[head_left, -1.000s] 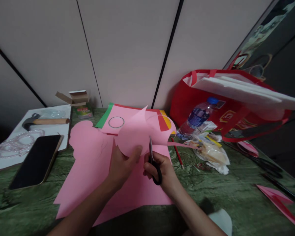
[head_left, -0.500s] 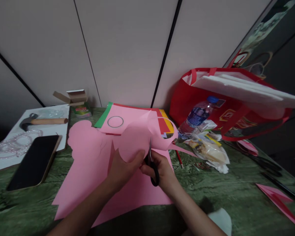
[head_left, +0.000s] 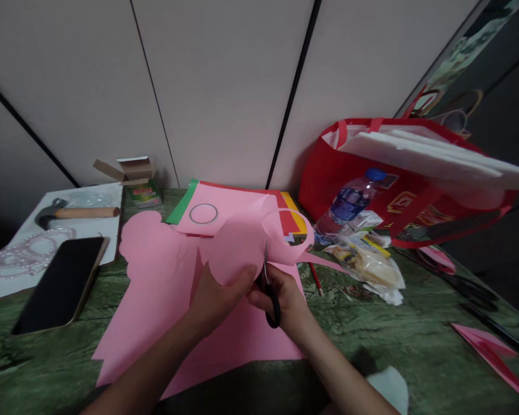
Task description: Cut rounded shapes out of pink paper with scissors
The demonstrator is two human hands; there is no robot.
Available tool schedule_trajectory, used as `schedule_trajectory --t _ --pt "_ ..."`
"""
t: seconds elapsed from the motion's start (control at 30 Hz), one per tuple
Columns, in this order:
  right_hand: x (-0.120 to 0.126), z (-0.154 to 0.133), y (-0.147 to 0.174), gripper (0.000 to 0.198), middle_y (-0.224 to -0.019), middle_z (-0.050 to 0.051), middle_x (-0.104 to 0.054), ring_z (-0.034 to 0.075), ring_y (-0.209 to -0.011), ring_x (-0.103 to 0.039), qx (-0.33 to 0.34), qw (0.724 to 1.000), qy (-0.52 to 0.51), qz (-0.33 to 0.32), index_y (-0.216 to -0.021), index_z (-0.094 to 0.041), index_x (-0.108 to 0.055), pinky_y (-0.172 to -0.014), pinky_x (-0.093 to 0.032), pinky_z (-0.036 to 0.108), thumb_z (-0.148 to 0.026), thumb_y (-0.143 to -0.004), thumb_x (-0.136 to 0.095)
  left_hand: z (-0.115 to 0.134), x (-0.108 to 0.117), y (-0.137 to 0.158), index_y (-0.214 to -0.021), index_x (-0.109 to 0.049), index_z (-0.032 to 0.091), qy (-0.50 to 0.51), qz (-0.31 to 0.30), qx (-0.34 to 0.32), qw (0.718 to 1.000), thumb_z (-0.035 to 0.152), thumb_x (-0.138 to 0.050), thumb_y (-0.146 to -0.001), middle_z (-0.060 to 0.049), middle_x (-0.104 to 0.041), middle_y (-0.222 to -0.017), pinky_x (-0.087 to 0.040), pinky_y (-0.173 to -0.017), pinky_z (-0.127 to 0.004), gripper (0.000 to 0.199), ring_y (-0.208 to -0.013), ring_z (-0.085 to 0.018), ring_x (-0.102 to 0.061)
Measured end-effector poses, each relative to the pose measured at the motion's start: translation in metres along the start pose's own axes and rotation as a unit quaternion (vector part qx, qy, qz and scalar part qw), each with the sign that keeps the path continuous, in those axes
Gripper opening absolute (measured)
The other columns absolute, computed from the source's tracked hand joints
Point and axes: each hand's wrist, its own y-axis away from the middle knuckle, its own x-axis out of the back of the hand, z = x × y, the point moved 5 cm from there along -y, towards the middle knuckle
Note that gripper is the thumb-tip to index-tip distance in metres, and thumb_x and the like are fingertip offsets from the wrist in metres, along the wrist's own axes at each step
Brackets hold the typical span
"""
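Note:
My left hand (head_left: 220,294) pinches a rounded piece of pink paper (head_left: 233,248) along its lower edge, thumb on top. In my right hand (head_left: 285,291) are black-handled scissors (head_left: 273,305), their blades pointing up and away at the paper's right edge. A curled pink offcut strip (head_left: 305,248) loops off to the right of the blades. Beneath both hands lie large pink paper sheets (head_left: 155,328), and a scalloped pink cutout (head_left: 145,245) is at their upper left. My right fingers are partly hidden behind the scissor handles.
A hammer (head_left: 86,212), clear beads (head_left: 26,253) and a phone (head_left: 63,285) lie left. Coloured sheets (head_left: 242,202) and a small open box (head_left: 142,193) are behind. To the right stand a water bottle (head_left: 348,204) and a red bag (head_left: 320,178); a red pencil (head_left: 315,279) lies nearer.
Almost nothing differs. The pink offcut strip has shifted very slightly to the right; both hands keep their hold and place.

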Motion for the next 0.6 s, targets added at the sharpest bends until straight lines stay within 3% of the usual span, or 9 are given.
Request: schedule_trajectory --t 0.27,0.6 --pt "-0.002 -0.002 0.0 0.035 -0.057 -0.006 -0.043 0.01 -0.052 -0.036 0.001 1.0 -0.008 0.001 -0.067 -0.018 -0.051 -0.048 -0.029 0.023 -0.041 -0.058 -0.076 -0.004 0.0 -0.001 -0.088 -0.067 0.015 0.01 0.006 0.001 1.0 0.023 -0.062 -0.07 -0.006 -0.071 -0.083 -0.054 -0.067 -0.027 0.02 -0.08 -0.02 -0.066" --pt "-0.001 -0.005 0.001 0.031 -0.052 -0.005 -0.048 0.009 -0.048 -0.039 0.009 1.0 0.019 0.018 -0.064 -0.018 -0.051 -0.047 -0.03 0.023 -0.041 -0.062 -0.072 -0.011 0.001 -0.001 -0.078 -0.067 0.017 0.002 0.011 -0.007 1.0 0.027 -0.062 -0.071 -0.003 -0.07 -0.07 -0.053 -0.058 -0.023 0.013 -0.068 -0.017 -0.066"
